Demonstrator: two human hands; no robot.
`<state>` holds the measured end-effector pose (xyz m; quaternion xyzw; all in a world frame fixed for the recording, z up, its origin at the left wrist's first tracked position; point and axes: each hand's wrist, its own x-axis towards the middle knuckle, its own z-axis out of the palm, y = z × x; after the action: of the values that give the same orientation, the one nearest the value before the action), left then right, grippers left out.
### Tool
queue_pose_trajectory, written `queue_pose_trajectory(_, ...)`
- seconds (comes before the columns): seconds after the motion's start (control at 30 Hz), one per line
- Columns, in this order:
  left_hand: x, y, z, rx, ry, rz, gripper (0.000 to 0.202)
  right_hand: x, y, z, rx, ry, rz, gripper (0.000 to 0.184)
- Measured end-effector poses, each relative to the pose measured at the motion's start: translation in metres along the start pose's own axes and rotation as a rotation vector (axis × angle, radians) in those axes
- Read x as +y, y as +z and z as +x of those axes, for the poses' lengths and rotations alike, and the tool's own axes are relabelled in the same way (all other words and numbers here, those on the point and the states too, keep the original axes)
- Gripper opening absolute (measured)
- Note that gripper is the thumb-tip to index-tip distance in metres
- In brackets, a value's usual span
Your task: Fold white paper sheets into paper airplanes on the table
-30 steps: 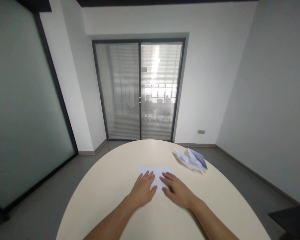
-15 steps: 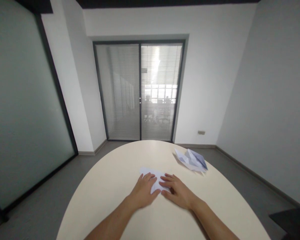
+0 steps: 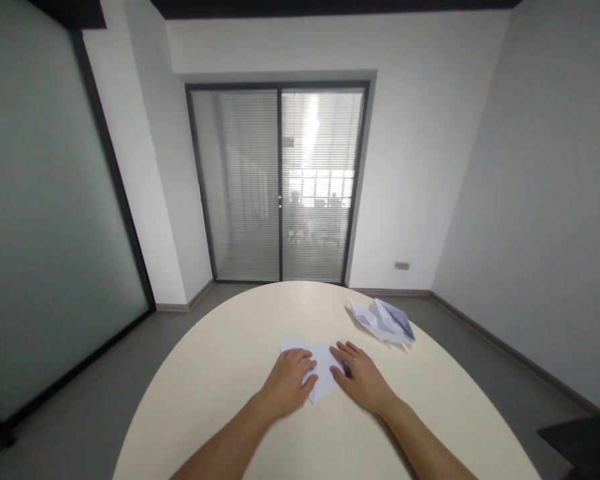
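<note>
A folded sheet of white paper (image 3: 323,375) lies flat on the round table, one pointed corner toward me. My left hand (image 3: 289,380) rests on its left part with the fingers stretched out and the thumb apart. Over the right edge of the paper lies my right hand (image 3: 363,377), fingers spread, the tips touching the sheet. Both hands cover the paper's sides, so its full outline is hidden.
Crumpled-looking folded paper (image 3: 383,321) stands near the far right edge of the cream round table (image 3: 215,373). Beyond are a glass door with blinds (image 3: 280,187) and a wall outlet (image 3: 402,265). A dark object (image 3: 580,440) is at the lower right.
My right hand has slid to the right, away from my left, uncovering the middle and near point of the paper. The left hand has hardly moved.
</note>
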<state>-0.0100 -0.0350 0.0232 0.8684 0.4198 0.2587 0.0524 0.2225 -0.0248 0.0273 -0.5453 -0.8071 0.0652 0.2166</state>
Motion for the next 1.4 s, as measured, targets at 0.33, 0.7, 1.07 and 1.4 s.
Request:
queue_pose_trajectory(0.33,0.004,-0.005,-0.003,-0.004,0.012,-0.061,0.023,-0.011,-0.010,-0.002,0.048,-0.007,0.049,0.048)
queue_pose_trajectory(0.7,0.011,-0.011,0.000,-0.032,-0.009,-0.016,0.026,-0.014,-0.011,-0.003,0.047,0.014,0.087,0.046)
queue_pose_trajectory(1.07,0.006,-0.010,0.005,0.013,-0.063,0.044,0.027,-0.017,-0.014,-0.001,0.064,-0.025,0.168,0.033)
queue_pose_trajectory(1.4,0.002,-0.010,0.003,-0.014,-0.082,0.104,0.063,-0.021,-0.014,-0.002,0.069,-0.040,0.184,0.031)
